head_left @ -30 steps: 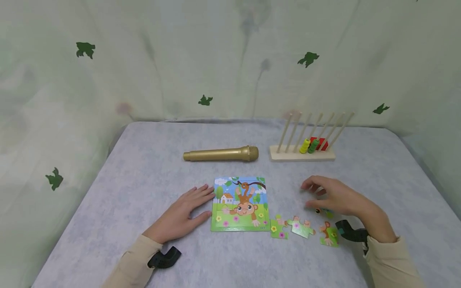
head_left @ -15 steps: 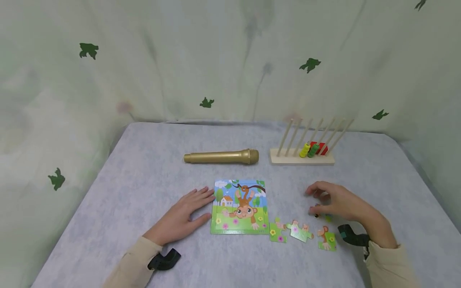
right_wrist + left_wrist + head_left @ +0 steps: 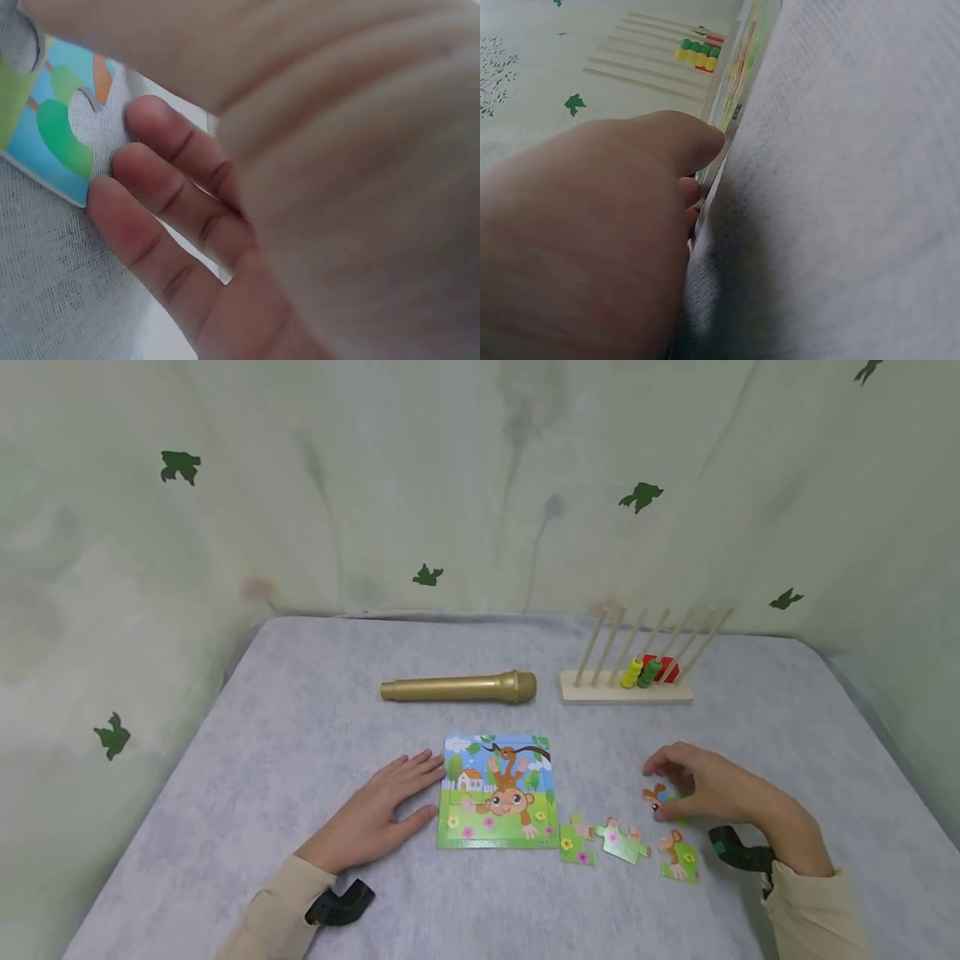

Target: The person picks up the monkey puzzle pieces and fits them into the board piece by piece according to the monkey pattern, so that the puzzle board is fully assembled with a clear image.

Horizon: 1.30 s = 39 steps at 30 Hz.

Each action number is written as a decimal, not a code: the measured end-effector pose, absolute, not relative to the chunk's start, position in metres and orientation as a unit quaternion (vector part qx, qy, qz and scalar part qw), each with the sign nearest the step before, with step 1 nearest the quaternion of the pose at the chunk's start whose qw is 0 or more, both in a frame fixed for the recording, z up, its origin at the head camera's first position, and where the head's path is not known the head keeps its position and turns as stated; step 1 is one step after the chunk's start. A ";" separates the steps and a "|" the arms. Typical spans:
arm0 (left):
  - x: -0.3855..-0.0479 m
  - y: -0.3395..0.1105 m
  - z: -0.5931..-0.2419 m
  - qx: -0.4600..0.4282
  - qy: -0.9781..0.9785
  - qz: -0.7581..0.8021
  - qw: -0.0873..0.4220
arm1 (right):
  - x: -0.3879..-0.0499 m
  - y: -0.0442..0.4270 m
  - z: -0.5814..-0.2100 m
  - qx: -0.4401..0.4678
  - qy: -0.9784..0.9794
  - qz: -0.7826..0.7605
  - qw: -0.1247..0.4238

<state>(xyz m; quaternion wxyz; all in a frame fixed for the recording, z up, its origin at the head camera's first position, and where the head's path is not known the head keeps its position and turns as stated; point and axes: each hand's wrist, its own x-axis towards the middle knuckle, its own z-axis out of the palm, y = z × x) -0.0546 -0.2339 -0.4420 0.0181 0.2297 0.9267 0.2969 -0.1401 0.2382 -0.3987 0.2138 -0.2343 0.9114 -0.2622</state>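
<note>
In the head view a square monkey puzzle board (image 3: 498, 793) lies flat, its picture upside down monkey, house and flowers. My left hand (image 3: 386, 814) rests flat at its left edge, fingertips touching the rim; the left wrist view shows the thumb (image 3: 694, 142) alongside it. My right hand (image 3: 712, 785) is low over a loose puzzle piece (image 3: 654, 795), partly hidden under it. Seen from the right wrist, bent fingers (image 3: 161, 176) reach the blue edge of that piece (image 3: 64, 139), which lies on the cloth. No firm grip shows.
Three more puzzle pieces lie right of the board: one by its corner (image 3: 577, 843), a middle one (image 3: 621, 842) and a right one (image 3: 679, 858). Behind are a gold microphone (image 3: 457, 687) and a wooden peg rack (image 3: 626, 693) with yellow, green and red beads.
My right hand has moved slightly right and nearer to me, so more of the piece beneath it shows. The left hand stays at the board.
</note>
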 end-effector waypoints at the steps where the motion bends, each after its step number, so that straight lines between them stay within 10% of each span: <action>1: -0.054 -0.234 -0.441 0.229 0.927 0.297 0.019 | -0.140 0.238 -0.398 -0.238 0.912 -0.257 0.214; 39: -0.054 -0.234 -0.436 0.227 0.925 0.302 0.035 | -0.138 0.232 -0.394 -0.263 0.904 -0.261 0.211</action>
